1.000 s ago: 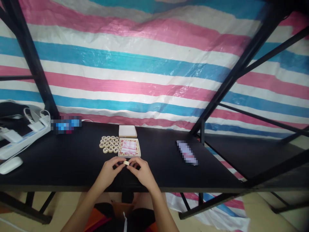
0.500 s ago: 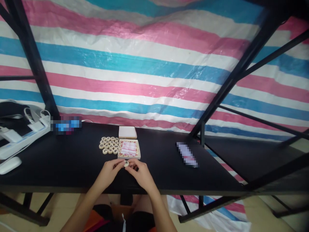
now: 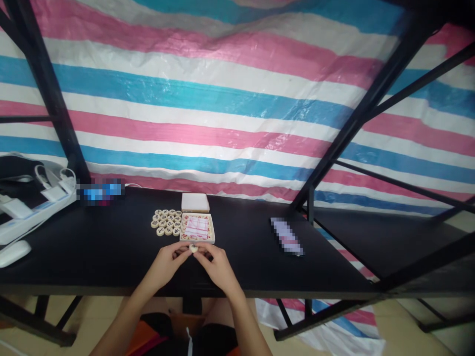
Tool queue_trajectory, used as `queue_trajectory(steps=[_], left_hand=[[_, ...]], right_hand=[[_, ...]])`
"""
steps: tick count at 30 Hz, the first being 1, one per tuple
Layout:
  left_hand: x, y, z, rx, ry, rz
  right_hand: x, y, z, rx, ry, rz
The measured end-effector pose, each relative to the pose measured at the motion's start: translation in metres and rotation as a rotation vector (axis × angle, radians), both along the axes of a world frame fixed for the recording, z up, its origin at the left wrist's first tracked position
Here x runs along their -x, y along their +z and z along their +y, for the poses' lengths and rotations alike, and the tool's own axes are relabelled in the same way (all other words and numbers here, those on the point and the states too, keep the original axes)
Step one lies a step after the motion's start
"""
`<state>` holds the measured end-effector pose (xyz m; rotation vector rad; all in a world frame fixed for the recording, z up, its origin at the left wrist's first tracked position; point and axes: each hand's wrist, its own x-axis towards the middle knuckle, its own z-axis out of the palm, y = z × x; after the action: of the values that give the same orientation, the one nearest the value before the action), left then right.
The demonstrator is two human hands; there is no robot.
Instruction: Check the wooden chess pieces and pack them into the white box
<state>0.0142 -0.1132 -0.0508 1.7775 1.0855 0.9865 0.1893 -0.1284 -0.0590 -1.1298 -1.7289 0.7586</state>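
Between my left hand (image 3: 171, 259) and my right hand (image 3: 213, 259) is one round Chinese chess piece (image 3: 193, 248), pinched by the fingers of both hands just in front of an open box. That shallow white box (image 3: 213, 236) holds pieces with red characters around its edge and a folded paper sheet (image 3: 196, 227) with pink lines on top. Left of the box lie several Chinese chess pieces (image 3: 168, 223) with dark characters, set close together in rows. Behind the box rests a white lid (image 3: 195, 202).
A phone-like thing (image 3: 287, 237), blurred out, lies to the right on the black desk (image 3: 241, 267). At the left are a white power strip (image 3: 40, 210) with plugs and a white mouse (image 3: 15, 253). Black metal posts (image 3: 336, 143) frame the desk before a striped sheet (image 3: 208, 99).
The chess piece has been tilted between my fingers, so its face shows less and its edge more. Both hands stay at nearly the same place.
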Motion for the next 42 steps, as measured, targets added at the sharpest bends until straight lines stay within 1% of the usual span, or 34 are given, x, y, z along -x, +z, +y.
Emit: queue_trajectory(steps=[3,9,12,16,19,22,25,28,30,35,42], left_hand=[[0.0,-0.002,0.002,0.014,0.002,-0.036],[0.0,-0.005,0.002,0.005,0.011,-0.065],[0.0,-0.005,0.002,-0.005,-0.001,-0.026],[-0.001,-0.007,0.003,-0.015,-0.005,0.046],[-0.002,-0.011,0.004,-0.051,0.051,0.071],[-0.002,-0.016,0.005,-0.168,0.139,0.164],[-0.002,-0.018,0.005,-0.271,0.196,0.273],[-0.004,-0.018,0.005,-0.292,0.193,0.34],[-0.004,-0.018,0.005,-0.289,0.183,0.368],[-0.005,-0.018,0.006,-0.282,0.182,0.38],[-0.004,-0.023,0.007,-0.281,0.176,0.379]], right_hand=[[0.001,0.0,0.0,0.009,0.025,0.016],[0.005,0.002,-0.002,-0.062,-0.013,-0.108],[0.006,0.003,-0.002,-0.111,-0.041,-0.173],[0.006,0.009,0.001,-0.173,-0.078,-0.234],[-0.001,0.014,0.018,-0.184,-0.121,-0.22],[-0.017,0.017,0.052,-0.146,-0.232,-0.196],[-0.034,0.018,0.091,-0.132,-0.256,-0.203],[-0.043,0.014,0.115,-0.142,-0.25,-0.231],[-0.044,0.007,0.119,-0.145,-0.245,-0.261],[-0.043,-0.011,0.113,-0.16,-0.268,-0.304],[-0.047,-0.017,0.113,-0.179,-0.258,-0.307]])
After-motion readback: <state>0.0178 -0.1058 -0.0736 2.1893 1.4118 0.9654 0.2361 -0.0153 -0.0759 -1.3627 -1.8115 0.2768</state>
